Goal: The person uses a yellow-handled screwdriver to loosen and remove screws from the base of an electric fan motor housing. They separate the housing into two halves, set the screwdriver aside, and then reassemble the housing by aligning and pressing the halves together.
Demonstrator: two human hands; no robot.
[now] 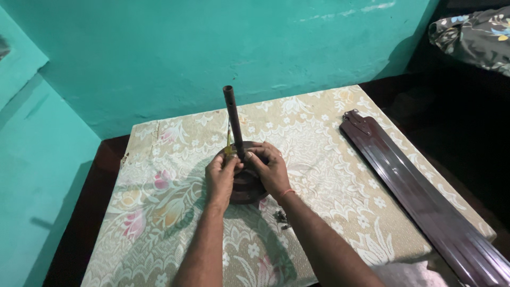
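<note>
A dark brown round fan motor housing (pixel 249 188) sits in the middle of the table. From its top a dark metal rod (pixel 232 119) stands upright, with yellow-green wires (pixel 229 146) beside it. My left hand (pixel 222 176) rests on the housing's left side, its fingers pinched at the base of the rod by the wires. On the right side lies my right hand (pixel 270 169), fingers curled against the rod's base. What the fingertips grip is hidden.
The table (pixel 340 159) wears a cream floral cloth. A small pile of dark screws (pixel 281 217) lies just right of the housing. Long dark brown fan blades (pixel 419 196) lie along the right edge. Teal walls stand behind and left; patterned fabric (pixel 473 32) is at top right.
</note>
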